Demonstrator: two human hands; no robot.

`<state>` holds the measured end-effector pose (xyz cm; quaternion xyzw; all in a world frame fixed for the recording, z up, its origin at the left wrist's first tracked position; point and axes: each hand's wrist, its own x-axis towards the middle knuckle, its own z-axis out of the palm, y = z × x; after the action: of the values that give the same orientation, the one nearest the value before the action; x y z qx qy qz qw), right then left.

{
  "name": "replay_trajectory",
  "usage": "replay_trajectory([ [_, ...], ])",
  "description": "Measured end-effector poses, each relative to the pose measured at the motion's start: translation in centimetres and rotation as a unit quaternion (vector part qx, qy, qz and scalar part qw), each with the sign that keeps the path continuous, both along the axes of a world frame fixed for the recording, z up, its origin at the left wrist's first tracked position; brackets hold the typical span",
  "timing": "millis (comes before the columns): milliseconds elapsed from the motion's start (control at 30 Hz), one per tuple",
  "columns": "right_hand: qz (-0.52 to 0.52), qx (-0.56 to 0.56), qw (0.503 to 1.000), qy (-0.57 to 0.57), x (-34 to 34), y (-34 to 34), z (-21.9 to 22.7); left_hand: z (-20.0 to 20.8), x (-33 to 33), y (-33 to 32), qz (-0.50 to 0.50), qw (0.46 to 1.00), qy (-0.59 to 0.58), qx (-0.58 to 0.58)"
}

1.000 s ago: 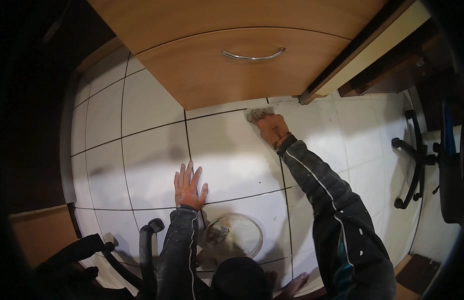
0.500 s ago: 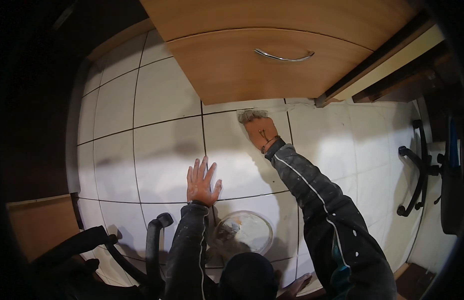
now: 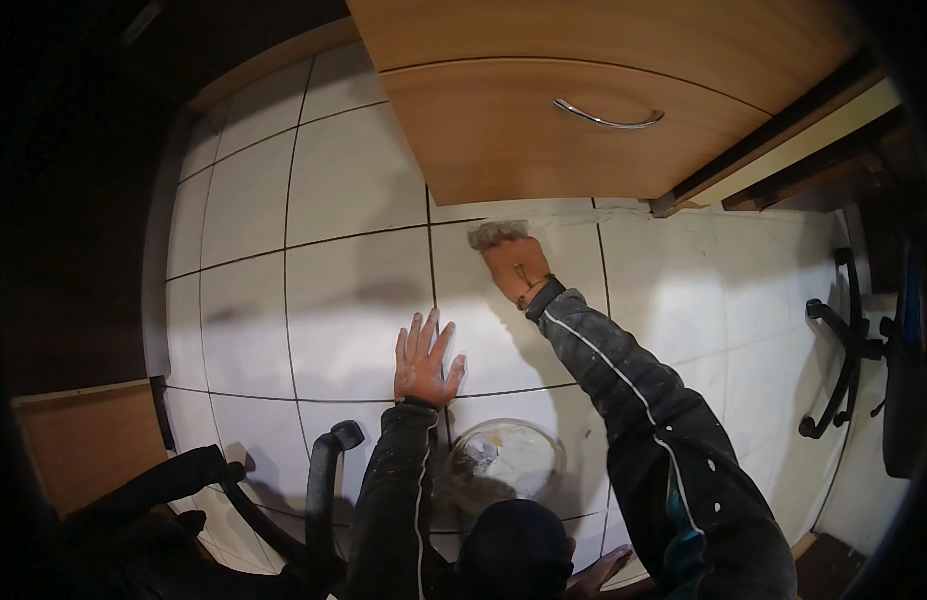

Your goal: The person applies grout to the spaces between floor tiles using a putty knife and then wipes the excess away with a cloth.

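Note:
My right hand (image 3: 515, 267) is stretched forward over the white floor tiles (image 3: 353, 290) and presses a grey sponge (image 3: 497, 234) against a tile just below the wooden drawer front (image 3: 523, 130). My left hand (image 3: 423, 357) lies flat on the tiles with its fingers spread, holding nothing. Between my arms, close to my body, stands a round bowl (image 3: 503, 462) with whitish paste in it. The tiles to the right of the sponge look smeared with a pale film.
The wooden drawer has a curved metal handle (image 3: 609, 118). A black office chair base (image 3: 843, 340) stands at the right. Another black chair's arm and legs (image 3: 318, 480) are at the lower left, beside a wooden panel (image 3: 83, 440). Dark grout lines cross the floor.
The view has shifted so the drawer sits further right. My right hand with the sponge has slid a little toward me and left along the tile; my left hand stays planted.

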<state>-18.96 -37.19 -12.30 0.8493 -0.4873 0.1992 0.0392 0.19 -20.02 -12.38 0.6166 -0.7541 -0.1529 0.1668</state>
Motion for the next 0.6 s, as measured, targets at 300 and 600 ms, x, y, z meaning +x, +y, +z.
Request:
replay_trajectory([
  [300,0.117,0.028,0.993,-0.006,8.1,0.4,0.0,-0.4,0.6,0.1,0.013,1.000,0.015,-0.015],
  [600,0.072,0.082,0.991,-0.082,10.4,-0.8,0.1,-0.6,1.0,0.2,0.037,0.999,0.035,-0.015],
])
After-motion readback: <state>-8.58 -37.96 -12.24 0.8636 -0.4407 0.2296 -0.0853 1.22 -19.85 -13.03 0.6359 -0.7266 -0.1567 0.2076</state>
